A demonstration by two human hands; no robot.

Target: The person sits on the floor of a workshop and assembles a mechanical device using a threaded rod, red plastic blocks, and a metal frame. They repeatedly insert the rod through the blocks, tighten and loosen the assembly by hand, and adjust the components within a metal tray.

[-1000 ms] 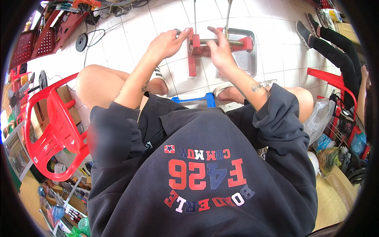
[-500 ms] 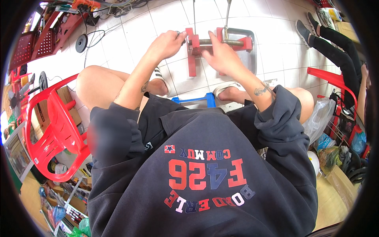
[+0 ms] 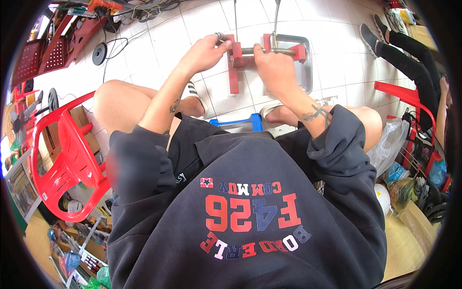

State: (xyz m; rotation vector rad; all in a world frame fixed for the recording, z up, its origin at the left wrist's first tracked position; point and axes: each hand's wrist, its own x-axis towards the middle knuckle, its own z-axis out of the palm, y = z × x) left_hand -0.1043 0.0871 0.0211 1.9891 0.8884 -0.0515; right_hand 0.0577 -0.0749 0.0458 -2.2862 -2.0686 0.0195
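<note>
A red metal frame [image 3: 234, 79] stands on the floor in front of me, with a ridged metal rod [image 3: 247, 50] running across it. Whether the ridges are a screw thread or a coil spring, I cannot tell. At the frame's left end, my left hand [image 3: 204, 52] is closed, thumb against the red upright. A small shiny dark metal piece [image 3: 220, 36] shows at its fingertips. My right hand [image 3: 276, 72] curls over the rod's middle, its index finger pointing forward along the near side. Its other fingers are hidden beneath the hand.
A grey metal tray [image 3: 308, 72] lies under the frame's right side. Two thin cables or rods [image 3: 276, 19] rise behind it. A blue stool [image 3: 257, 123] is between my feet, a red chair [image 3: 67, 164] at left. Another person's legs [image 3: 409, 62] reach in from the right.
My right hand has shifted slightly right and its fingers have curled in over the rod. My left hand has tilted a little, showing more of the shiny metal piece. The frame stays put.
</note>
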